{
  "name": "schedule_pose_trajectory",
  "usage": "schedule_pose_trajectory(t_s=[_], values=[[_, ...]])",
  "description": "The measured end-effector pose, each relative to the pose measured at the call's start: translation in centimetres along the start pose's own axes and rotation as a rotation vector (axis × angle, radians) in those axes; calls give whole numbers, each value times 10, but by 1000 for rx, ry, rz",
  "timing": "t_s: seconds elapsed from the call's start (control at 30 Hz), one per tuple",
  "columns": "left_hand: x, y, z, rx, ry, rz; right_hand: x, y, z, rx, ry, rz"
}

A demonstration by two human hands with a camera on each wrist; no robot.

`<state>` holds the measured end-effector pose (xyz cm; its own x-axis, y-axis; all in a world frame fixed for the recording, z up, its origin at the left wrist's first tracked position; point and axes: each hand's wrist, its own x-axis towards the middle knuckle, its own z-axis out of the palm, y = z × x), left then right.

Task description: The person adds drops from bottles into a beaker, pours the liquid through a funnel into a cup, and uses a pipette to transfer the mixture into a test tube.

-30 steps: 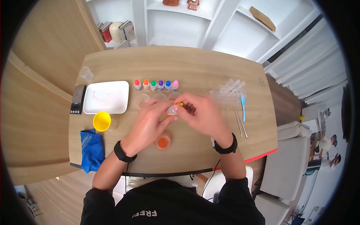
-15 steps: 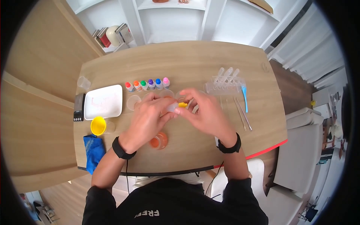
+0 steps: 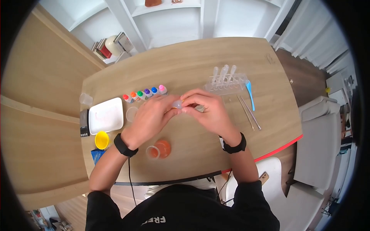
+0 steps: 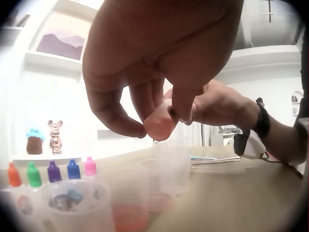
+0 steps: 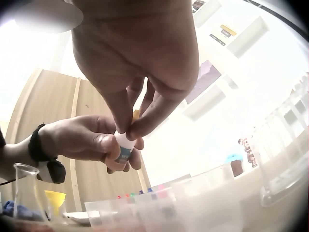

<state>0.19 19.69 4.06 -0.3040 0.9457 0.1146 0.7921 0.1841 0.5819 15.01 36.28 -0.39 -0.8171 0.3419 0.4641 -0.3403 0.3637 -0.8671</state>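
Over the middle of the table, my left hand (image 3: 152,115) holds a small white dropper bottle (image 3: 177,104) by its body. Its base points toward the left wrist camera, and reddish liquid shows through the wall. From the other side, my right hand (image 3: 210,111) pinches the bottle's yellow cap (image 5: 136,114) between thumb and fingers, hiding most of it. Clear plastic cups (image 4: 79,193) stand beneath the hands, one with pinkish-red liquid low inside. Nearer the body is a conical flask (image 3: 163,148) holding orange liquid.
A row of dropper bottles (image 3: 147,92) with coloured caps stands behind the left hand. At left are a white tray (image 3: 111,127), a scale (image 3: 84,129), a yellow funnel (image 3: 102,140) and a blue cloth (image 3: 97,156). Rightward are a test tube rack (image 3: 227,86), a blue spoon (image 3: 250,96) and metal rods (image 3: 250,113).
The head view has shifted and turned. Both hands remain together at the bottle; the yellow cap, visible half a second ago, is now mostly covered by the right fingers in the head view.
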Motion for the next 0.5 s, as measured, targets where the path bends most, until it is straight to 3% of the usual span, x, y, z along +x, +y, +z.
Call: schedule_pose_trajectory(t_s=[0.1,0.3,0.37,0.5], values=[[7,6,0,-15,-72,-22,0,-6,-6,-57,27,67],[24,1,3,-167,-158,-100,-3,5,-11,-214,49,-31],[28,2,1,-203,-207,-151,-5,5,-12,-194,66,-20],[31,-1,6,-191,-199,-84,-3,6,-13,-37,122,-26]])
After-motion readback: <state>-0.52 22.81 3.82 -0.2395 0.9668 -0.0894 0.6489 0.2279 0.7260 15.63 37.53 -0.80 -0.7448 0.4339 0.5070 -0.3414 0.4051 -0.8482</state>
